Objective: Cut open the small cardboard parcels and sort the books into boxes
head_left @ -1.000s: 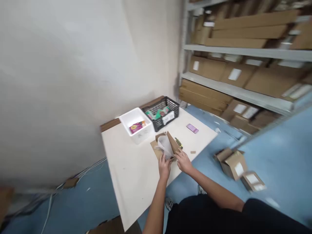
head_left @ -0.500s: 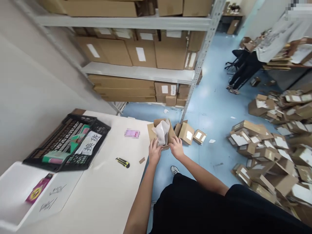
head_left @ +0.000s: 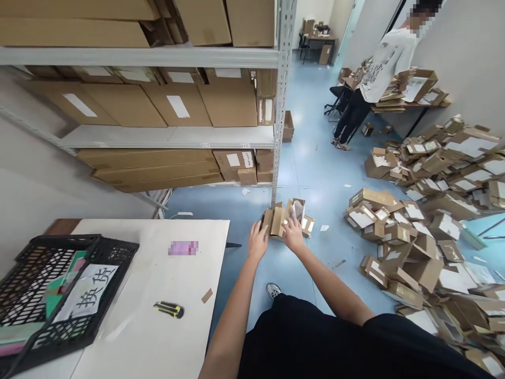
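Observation:
My left hand [head_left: 258,242] is in the air past the table's right edge, fingers apart and holding nothing. To its right, my right hand [head_left: 293,235] is also open, its fingers spread. Just beyond my right fingertips is an open cardboard box [head_left: 298,203] with crumpled white paper [head_left: 296,211] inside. It is among other small boxes, and I cannot tell whether it rests on them or is still falling. An opened brown carton [head_left: 278,221] lies between my hands in the view. On the white table [head_left: 189,284] lie a yellow-black utility knife [head_left: 169,309] and a pixelated purple item [head_left: 183,248].
A black plastic crate [head_left: 118,266] with a handwritten sign stands at the table's left. Metal shelving [head_left: 177,138] with cartons rises ahead. A large heap of cardboard boxes [head_left: 410,252] covers the floor at right. Another person [head_left: 381,73] stands by a far desk.
Both hands have let go of the open box with white paper. It has dropped away from the table's edge toward the boxes on the floor. The view has swung right.

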Tool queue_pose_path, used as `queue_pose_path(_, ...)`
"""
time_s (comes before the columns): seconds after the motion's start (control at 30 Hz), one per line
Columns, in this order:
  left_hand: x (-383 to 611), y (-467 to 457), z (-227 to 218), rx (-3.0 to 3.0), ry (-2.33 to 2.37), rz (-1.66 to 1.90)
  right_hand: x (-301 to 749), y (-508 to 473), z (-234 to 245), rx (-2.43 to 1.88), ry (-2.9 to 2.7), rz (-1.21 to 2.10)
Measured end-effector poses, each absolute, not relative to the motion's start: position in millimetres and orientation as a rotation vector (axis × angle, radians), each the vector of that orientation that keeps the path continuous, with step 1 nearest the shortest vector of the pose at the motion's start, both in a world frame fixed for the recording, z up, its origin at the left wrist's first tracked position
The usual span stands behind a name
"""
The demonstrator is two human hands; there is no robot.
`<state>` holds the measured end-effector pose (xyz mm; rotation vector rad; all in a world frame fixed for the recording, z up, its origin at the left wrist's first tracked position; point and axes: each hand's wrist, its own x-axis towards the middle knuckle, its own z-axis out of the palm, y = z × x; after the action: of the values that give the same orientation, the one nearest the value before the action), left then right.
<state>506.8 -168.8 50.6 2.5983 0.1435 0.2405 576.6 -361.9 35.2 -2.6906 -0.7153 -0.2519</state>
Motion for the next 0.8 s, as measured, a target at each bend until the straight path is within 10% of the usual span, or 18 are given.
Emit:
queue_pose_path(0.43, 296, -67, 73, 2.434, 0.926, 0.537, 469, -163, 77, -2.182, -1.472, 0.043)
queue_pose_path(0.8, -46, -87, 98, 2.035, 1.784, 0.944, 159, -57, 113, -1.495, -2.128, 0.178)
